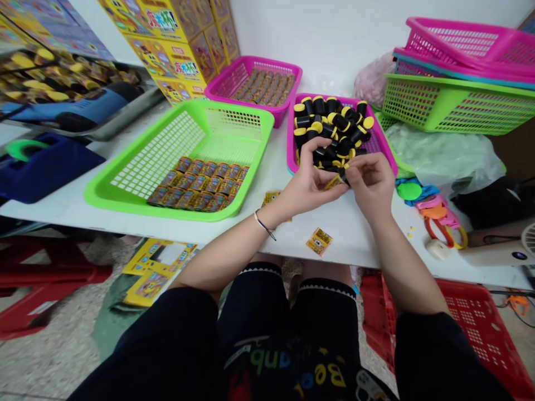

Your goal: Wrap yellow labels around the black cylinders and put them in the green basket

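Observation:
My left hand (311, 181) and my right hand (373, 181) meet at the table's front, just before a pink basket (387, 159). Between their fingertips is a small black canister (343, 174) with a yellow lid, partly hidden by the fingers. A yellow printed label (333, 182) sits at the left fingers, against the canister. Both hands are closed in a pinch. Loose black canisters with yellow lids (345, 125) fill the pink basket in a heap. One flat printed label (320, 241) lies near the table edge; another yellow printed piece (271, 197) is partly covered by my left wrist.
To the left, a green basket (100, 192) holds rows of wrapped canisters (200, 184). Behind it stands a pink basket (295, 72) of similar ones, beside stacked yellow boxes (167, 50). Stacked baskets (460, 100), a plastic bag (443, 150) and a white fan (501, 250) are right.

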`<state>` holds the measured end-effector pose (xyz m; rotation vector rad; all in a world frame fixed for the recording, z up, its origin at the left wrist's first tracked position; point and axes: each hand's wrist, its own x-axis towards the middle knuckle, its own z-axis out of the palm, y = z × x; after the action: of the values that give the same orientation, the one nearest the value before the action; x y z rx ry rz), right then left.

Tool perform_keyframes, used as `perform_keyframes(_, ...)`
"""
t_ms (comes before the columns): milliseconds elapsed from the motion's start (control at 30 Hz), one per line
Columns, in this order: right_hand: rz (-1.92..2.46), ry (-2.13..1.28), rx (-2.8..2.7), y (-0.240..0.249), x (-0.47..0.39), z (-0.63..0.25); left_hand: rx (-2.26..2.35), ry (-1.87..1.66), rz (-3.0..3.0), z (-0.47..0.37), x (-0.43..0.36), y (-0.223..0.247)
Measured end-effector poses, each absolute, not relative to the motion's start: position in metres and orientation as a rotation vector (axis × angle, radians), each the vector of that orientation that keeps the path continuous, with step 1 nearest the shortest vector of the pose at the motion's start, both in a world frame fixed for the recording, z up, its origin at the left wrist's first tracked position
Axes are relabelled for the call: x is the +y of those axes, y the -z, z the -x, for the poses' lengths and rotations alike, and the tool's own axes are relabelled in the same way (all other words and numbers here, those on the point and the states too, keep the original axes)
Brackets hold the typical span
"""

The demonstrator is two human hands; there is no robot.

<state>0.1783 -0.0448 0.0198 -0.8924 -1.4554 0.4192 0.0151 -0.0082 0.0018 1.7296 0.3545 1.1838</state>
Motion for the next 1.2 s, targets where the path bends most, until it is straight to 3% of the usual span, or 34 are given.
perform_keyframes(133, 0.663, 0.117, -1.789, -0.019, -0.049, -0.18, 0.326, -1.092, -1.611, -0.012, -0.006, -0.005)
perform_keyframes(400, 0.842, 0.443, -1.905, -0.022, -0.056, -0.175, 0.272, -0.934, -1.452, -0.011, -0.009, -0.007)
perform_keyframes(967, 0.704, 0.349, -1.927, -0.008, -0.052, -0.167, 0.387, -0.648, -1.285, -0.002, -0.02, -0.029)
perform_keyframes(1200, 0.584, 0.238, -1.885, -0.014, -0.059, -0.159, 0.158, -0.576, -1.323, 0.002, -0.019, -0.025)
